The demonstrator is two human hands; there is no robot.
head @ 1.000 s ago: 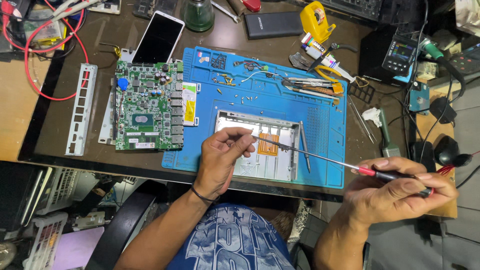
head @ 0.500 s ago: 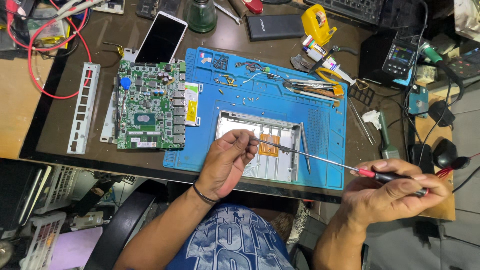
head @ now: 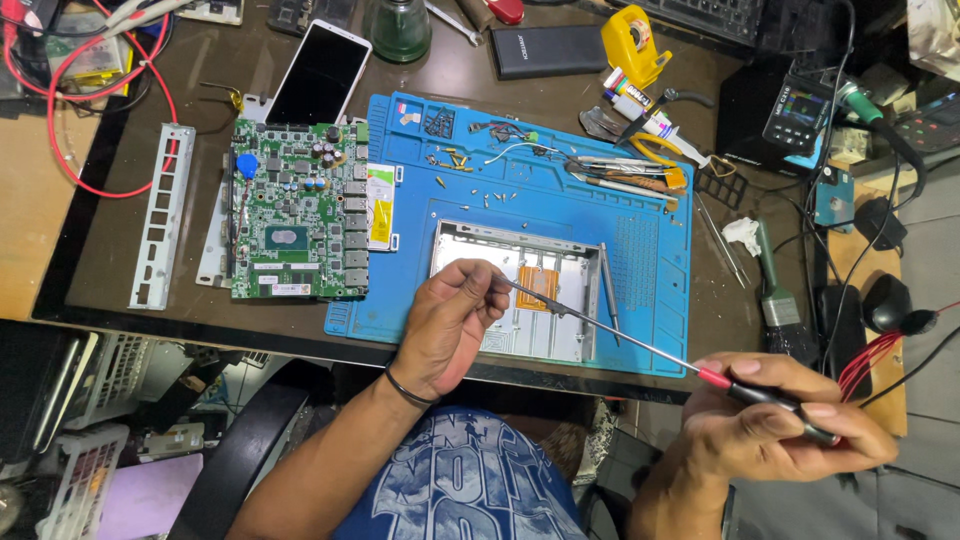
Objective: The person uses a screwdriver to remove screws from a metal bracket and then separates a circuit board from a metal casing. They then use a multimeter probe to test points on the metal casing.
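Cluttered bench: right hand [head: 775,425] fingers grip screwdriver [head: 640,345]; left hand [head: 448,325] fingers pinch its tip, hiding it.

Left hand [head: 450,325] covers the near-left corner of the metal case [head: 525,290]; screwdriver [head: 640,345] tip lost behind its fingertips. Whatever it pinches is too small to tell. Right hand [head: 775,425] hides the handle's end. Loose screws [head: 500,195] on the blue mat [head: 650,260] too small to sort.

The person wears a blue shirt [head: 470,480] with a white printed pattern. A thin black band [head: 408,390] encircles the left wrist. Both forearms are bare.
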